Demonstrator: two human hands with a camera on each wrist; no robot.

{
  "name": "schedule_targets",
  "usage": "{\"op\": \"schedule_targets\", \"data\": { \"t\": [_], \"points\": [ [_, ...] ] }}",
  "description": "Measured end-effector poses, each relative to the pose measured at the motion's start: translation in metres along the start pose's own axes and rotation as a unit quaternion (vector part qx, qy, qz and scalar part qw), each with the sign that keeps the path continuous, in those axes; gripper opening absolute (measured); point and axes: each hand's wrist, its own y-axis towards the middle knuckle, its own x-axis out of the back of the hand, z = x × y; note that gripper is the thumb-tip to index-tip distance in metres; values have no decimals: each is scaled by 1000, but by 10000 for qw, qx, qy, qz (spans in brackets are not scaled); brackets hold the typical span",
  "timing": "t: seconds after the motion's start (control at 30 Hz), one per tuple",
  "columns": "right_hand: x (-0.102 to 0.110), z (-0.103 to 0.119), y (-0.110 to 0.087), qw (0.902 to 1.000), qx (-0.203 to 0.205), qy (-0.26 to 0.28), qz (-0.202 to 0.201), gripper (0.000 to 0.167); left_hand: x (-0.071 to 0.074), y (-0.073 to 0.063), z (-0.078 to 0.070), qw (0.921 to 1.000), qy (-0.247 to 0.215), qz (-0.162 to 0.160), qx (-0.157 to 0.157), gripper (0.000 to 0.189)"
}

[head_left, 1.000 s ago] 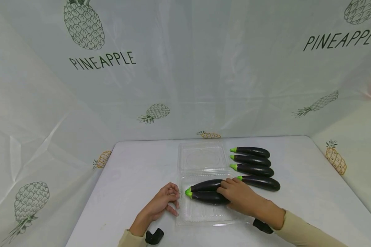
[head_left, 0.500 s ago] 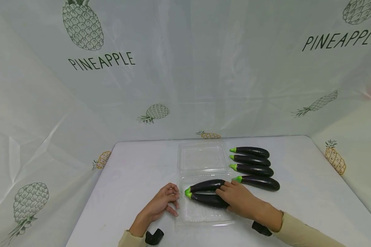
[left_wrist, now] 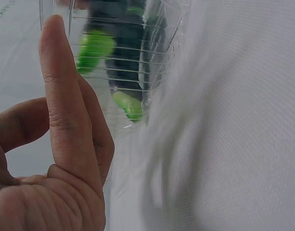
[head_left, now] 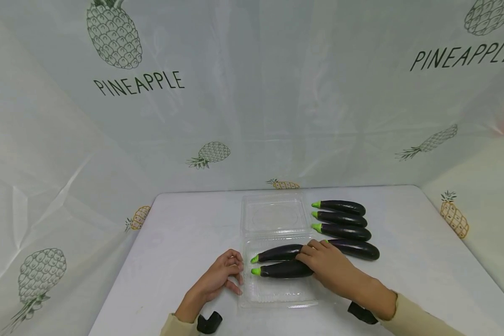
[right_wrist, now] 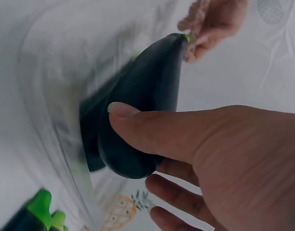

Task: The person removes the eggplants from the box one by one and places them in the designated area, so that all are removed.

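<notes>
Two dark eggplants lie side by side in the bottom half of a hinged clear plastic box, green stems to the left. My right hand holds the blunt end of the nearer eggplant, its thumb pressed on the skin in the right wrist view. Part of the farther eggplant is hidden behind those fingers. At the box's left wall my left hand stays with loosely bent fingers; in the left wrist view its index finger reaches up against the box edge.
Several more eggplants lie in a column right of the box; the right hand covers the nearest one's stem. The box's lid lies folded back. Behind the white table hangs a pineapple-print sheet.
The nearer eggplant has turned in the right hand: its stem has swung toward me, away from the farther stem. The right hand shifted slightly. My left hand has kept its place.
</notes>
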Motion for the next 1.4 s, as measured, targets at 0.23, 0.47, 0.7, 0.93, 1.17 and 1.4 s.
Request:
{"op": "schedule_targets", "data": {
  "t": [0.23,0.47,0.7,0.93,1.17,1.4],
  "points": [
    [13,-12,-11,9988,-365,123,-306,58,0,1,-1,10000,-6,-6,-13,18],
    [24,-28,-26,9955,-660,110,-671,59,0,2,-1,10000,35,2,-19,16],
    [29,-45,-45,9890,-844,112,-1206,65,0,2,0,10000,22,6,-24,16],
    [31,-60,-64,9845,-1165,212,-1295,65,0,2,0,10000,-2,-38,10,16],
    [29,-73,-83,9818,-1497,214,-1152,66,0,0,0,10000,54,-23,-19,18],
    [23,-85,-102,9776,-1709,313,-1188,65,0,0,0,10000,54,1,-41,17]
  ]
}}
